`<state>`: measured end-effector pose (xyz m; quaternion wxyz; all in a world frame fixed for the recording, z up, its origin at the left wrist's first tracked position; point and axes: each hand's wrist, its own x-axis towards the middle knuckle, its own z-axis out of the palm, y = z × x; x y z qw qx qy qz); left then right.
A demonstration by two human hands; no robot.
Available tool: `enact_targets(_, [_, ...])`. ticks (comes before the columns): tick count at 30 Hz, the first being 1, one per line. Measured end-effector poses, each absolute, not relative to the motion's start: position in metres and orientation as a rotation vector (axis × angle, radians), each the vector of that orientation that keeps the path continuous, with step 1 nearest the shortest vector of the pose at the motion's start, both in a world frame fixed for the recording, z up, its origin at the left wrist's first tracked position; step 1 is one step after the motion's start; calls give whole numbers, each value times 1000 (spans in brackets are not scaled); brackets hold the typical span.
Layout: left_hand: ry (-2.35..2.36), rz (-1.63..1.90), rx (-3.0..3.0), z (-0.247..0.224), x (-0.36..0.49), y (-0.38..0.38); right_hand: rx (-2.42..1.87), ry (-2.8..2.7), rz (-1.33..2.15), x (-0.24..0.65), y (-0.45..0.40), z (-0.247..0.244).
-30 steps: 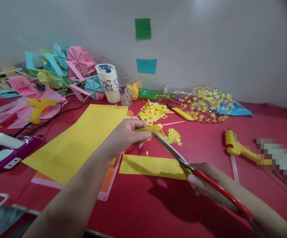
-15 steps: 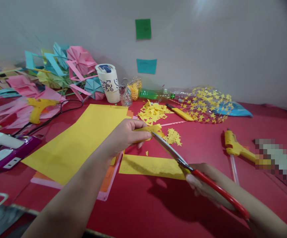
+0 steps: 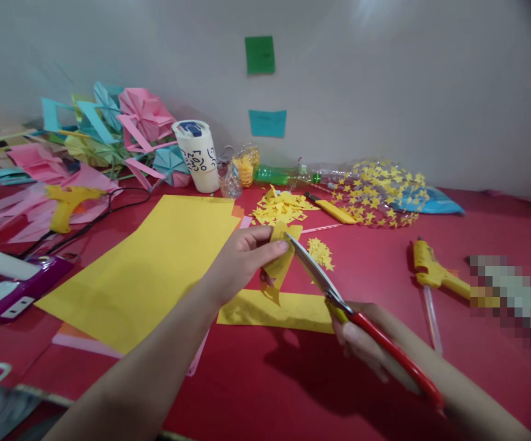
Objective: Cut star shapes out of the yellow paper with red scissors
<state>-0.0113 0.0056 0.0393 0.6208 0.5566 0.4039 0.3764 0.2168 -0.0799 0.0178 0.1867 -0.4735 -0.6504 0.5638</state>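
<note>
Pinched between the thumb and fingers of my left hand (image 3: pixel 251 257) is a small yellow paper piece (image 3: pixel 282 260), its lower end hanging down in a point. My right hand (image 3: pixel 369 340) grips a pair of red-handled scissors (image 3: pixel 318 275), with the blade tips at the paper's upper edge beside my left thumb. Below them a yellow paper strip (image 3: pixel 247 311) lies on the table, partly in shadow. Cut paper stars (image 3: pixel 320 253) form a little heap behind the blades. A larger pile of yellow scraps (image 3: pixel 278 207) lies farther back.
Large yellow sheets (image 3: pixel 155 263) cover the left side. Two yellow glue guns, one at left (image 3: pixel 65 205) and one at right (image 3: pixel 435 269), rest on the red table (image 3: pixel 228 386). A tumbler (image 3: pixel 197 159), a yellow cutter (image 3: pixel 336 211) and a star-covered plastic piece (image 3: pixel 375 196) stand along the back.
My left hand has turned the yellow paper from lying sideways to hanging downward. The scissors stay at its edge, and my right hand has shifted slightly left.
</note>
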Motion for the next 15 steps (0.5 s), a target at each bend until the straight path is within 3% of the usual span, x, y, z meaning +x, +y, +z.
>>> enact_targets(15, [991,707,1291,46,-17,9,-1452,-1733,1627,215,-81,18])
